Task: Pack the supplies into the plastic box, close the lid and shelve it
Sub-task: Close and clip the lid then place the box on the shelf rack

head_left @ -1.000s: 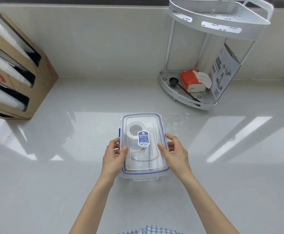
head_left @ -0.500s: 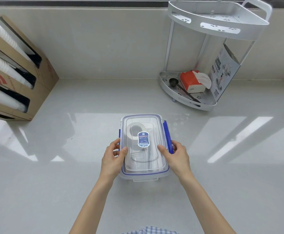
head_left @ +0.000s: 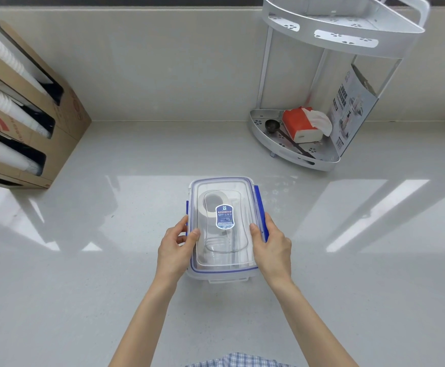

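Note:
A clear plastic box (head_left: 224,274) with a blue-trimmed lid (head_left: 222,186) sits on the white counter in front of me. Through the lid I see a roll of tape (head_left: 210,205) and other clear items. A blue label (head_left: 224,216) is stuck on the lid. My left hand (head_left: 175,247) grips the box's left side, thumb on the lid. My right hand (head_left: 273,247) holds the right side, its fingers on the blue right latch (head_left: 260,205), which stands out from the box. The blue left latch (head_left: 187,207) lies flat against the side.
A white two-tier corner shelf (head_left: 295,154) stands at the back right, holding an orange tissue pack (head_left: 296,123), a dark spoon (head_left: 271,125) and a printed carton (head_left: 348,112). A cardboard cup dispenser (head_left: 65,112) with stacked white cups stands at the left against the wall.
The blue right latch has swung out from the box's side under my right hand. My right hand shifted slightly outward onto it. The box has stayed in place.

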`<action>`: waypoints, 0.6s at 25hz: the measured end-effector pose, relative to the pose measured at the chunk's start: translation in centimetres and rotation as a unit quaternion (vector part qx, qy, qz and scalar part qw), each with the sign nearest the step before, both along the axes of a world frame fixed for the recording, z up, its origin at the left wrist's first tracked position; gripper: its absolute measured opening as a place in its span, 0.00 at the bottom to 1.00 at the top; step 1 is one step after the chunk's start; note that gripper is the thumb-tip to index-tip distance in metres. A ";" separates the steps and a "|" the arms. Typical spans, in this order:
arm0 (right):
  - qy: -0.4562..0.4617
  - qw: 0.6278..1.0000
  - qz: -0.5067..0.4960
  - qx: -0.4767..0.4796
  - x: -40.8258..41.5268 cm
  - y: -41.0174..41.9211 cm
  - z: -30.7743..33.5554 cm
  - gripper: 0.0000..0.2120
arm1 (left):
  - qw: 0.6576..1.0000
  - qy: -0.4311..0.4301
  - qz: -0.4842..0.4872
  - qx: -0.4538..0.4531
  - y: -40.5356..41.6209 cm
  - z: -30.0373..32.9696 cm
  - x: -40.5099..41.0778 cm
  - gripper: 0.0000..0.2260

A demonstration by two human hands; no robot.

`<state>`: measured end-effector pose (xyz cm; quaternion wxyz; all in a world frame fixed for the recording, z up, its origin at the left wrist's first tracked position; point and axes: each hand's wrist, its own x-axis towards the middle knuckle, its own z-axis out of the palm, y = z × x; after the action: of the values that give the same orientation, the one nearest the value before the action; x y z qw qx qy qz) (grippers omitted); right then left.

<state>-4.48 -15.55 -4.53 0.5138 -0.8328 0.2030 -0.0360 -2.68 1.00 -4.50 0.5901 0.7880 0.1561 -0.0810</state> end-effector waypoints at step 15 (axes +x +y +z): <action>-0.028 0.999 0.015 -0.019 0.2 -0.2 0.2 0.20 | 0.999 0.026 0.001 -0.037 -0.3 0.7 -0.5 0.21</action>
<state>-4.33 -15.73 -4.30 0.5039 -0.8440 0.1753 -0.0552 -3.22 0.74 -3.79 0.6145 0.7632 0.1691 -0.1059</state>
